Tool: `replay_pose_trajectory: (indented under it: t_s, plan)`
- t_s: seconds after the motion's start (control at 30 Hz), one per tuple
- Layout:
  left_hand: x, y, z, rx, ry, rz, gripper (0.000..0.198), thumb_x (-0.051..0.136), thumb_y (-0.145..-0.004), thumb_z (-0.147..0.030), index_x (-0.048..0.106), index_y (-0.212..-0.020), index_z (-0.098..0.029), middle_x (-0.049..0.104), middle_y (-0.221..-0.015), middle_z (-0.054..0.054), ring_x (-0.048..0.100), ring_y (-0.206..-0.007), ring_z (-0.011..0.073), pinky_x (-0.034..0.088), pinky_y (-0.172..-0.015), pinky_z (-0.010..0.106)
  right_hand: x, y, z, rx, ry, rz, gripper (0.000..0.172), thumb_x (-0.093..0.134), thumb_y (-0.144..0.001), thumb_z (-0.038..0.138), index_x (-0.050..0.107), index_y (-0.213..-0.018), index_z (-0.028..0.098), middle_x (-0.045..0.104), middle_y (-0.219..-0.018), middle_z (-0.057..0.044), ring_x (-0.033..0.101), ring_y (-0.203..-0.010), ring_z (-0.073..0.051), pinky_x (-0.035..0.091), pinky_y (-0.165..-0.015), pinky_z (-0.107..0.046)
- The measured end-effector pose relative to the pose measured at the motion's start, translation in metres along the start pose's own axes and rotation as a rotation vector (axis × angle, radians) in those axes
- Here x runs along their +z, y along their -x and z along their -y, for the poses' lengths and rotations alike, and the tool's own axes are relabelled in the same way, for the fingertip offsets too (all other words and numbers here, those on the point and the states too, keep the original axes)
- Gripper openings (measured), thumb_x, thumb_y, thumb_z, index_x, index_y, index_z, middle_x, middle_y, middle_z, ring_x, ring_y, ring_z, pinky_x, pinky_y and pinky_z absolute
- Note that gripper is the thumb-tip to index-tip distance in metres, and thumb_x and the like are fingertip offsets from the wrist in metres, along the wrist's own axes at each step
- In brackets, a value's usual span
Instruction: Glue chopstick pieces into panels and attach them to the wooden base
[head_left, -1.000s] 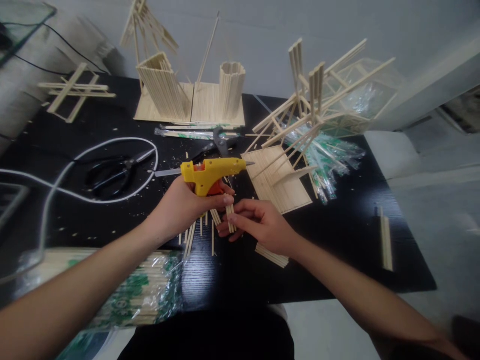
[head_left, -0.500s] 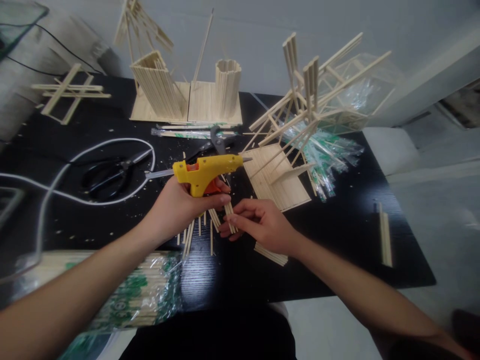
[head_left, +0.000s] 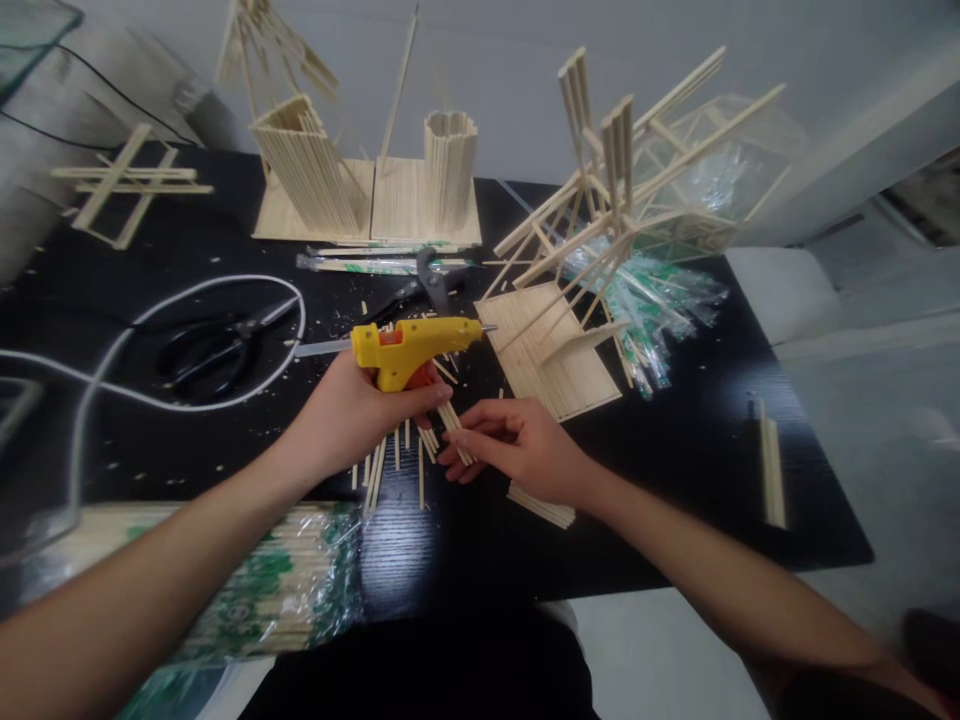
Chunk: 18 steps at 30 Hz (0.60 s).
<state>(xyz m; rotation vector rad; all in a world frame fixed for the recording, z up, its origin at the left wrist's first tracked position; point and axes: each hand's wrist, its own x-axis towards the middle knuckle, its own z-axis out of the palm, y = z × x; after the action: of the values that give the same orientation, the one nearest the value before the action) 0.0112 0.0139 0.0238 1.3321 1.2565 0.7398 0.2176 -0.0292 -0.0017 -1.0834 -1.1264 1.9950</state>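
Observation:
In my left hand (head_left: 356,415) is a yellow hot glue gun (head_left: 416,345), its nozzle pointing right and a clear glue stick jutting out behind. My right hand (head_left: 521,445) pinches the lower end of a small bundle of wooden sticks (head_left: 456,425); the bundle's upper end meets my left thumb. Loose short sticks (head_left: 379,465) lie on the black table under my hands. By my right wrist a flat strip of joined sticks (head_left: 541,506) rests on the tabletop.
A stick structure (head_left: 600,220) rises at the right from a square stick base (head_left: 555,350). Two stick towers (head_left: 307,170) stand at the back. Black scissors (head_left: 217,350) and a white cable (head_left: 187,290) lie left, pliers (head_left: 431,285) centre, bagged sticks (head_left: 300,580) front left.
The glue gun and my left thumb have shifted slightly, uncovering more of the stick bundle. My right hand keeps its pinch. The whole view has shifted a little.

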Motion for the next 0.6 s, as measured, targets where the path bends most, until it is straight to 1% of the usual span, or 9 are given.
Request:
replay_pose_trajectory:
  t_s: [0.1, 0.27, 0.33, 0.4, 0.47, 0.53, 0.6]
  plan:
    - [-0.001, -0.001, -0.001, -0.008, -0.027, -0.02, 0.022, 0.086, -0.073, -0.031, 0.072, -0.083, -0.016, 0.073, -0.076, 0.001, 0.067, -0.061, 0.0128, 0.057, -0.06, 0.022, -0.003, -0.001, 0.001, -0.059, 0.074, -0.06, 0.024, 0.078, -0.088, 0.039, 0.072, -0.093, 0.016, 0.079, -0.084, -0.005, 0.075, -0.069, -0.014, 0.064, -0.066, -0.029]
    - [-0.005, -0.003, 0.001, 0.01, -0.141, -0.051, 0.021, 0.082, -0.077, -0.034, 0.072, -0.081, -0.016, 0.072, -0.072, 0.001, 0.066, -0.063, 0.014, 0.054, -0.06, 0.023, -0.009, -0.003, 0.0, -0.239, 0.259, -0.199, 0.016, 0.074, -0.09, 0.031, 0.072, -0.1, 0.019, 0.077, -0.084, -0.002, 0.072, -0.069, -0.014, 0.059, -0.062, -0.027]
    - [-0.006, -0.002, 0.002, 0.027, -0.182, -0.097, 0.021, 0.081, -0.078, -0.036, 0.072, -0.08, -0.017, 0.073, -0.074, 0.001, 0.067, -0.067, 0.0153, 0.054, -0.063, 0.024, -0.011, -0.002, 0.0, -0.283, 0.402, -0.219, 0.013, 0.072, -0.092, 0.028, 0.073, -0.101, 0.019, 0.077, -0.085, -0.002, 0.072, -0.072, -0.014, 0.058, -0.064, -0.027]
    - [-0.007, -0.002, 0.004, 0.032, -0.192, -0.154, 0.022, 0.08, -0.077, -0.037, 0.072, -0.081, -0.018, 0.073, -0.076, 0.002, 0.067, -0.069, 0.0168, 0.054, -0.063, 0.025, -0.012, -0.001, 0.001, -0.323, 0.607, -0.232, 0.01, 0.07, -0.094, 0.026, 0.074, -0.1, 0.019, 0.078, -0.085, -0.002, 0.069, -0.069, -0.014, 0.055, -0.063, -0.027]
    - [-0.009, -0.003, 0.005, 0.026, -0.175, -0.169, 0.024, 0.079, -0.078, -0.041, 0.071, -0.083, -0.018, 0.073, -0.075, 0.002, 0.066, -0.067, 0.0177, 0.053, -0.062, 0.027, -0.013, 0.001, 0.0, -0.398, 0.827, -0.24, 0.008, 0.069, -0.095, 0.022, 0.076, -0.096, 0.018, 0.076, -0.085, -0.003, 0.066, -0.067, -0.013, 0.053, -0.064, -0.028]
    - [-0.01, -0.003, 0.006, 0.011, -0.177, -0.16, 0.028, 0.076, -0.079, -0.046, 0.071, -0.085, -0.019, 0.072, -0.074, 0.003, 0.065, -0.064, 0.0183, 0.053, -0.059, 0.029, -0.013, 0.001, -0.001, -0.503, 1.0, -0.241, 0.009, 0.068, -0.096, 0.017, 0.077, -0.094, 0.016, 0.074, -0.086, -0.004, 0.066, -0.075, -0.016, 0.054, -0.071, -0.031]
    - [-0.011, -0.003, 0.007, 0.013, -0.227, -0.175, 0.031, 0.074, -0.08, -0.049, 0.072, -0.088, -0.019, 0.072, -0.076, 0.003, 0.065, -0.065, 0.0193, 0.053, -0.061, 0.03, -0.014, 0.001, -0.004, -0.595, 1.118, -0.247, 0.011, 0.066, -0.097, 0.016, 0.077, -0.094, 0.014, 0.071, -0.09, -0.008, 0.067, -0.086, -0.02, 0.056, -0.079, -0.035]
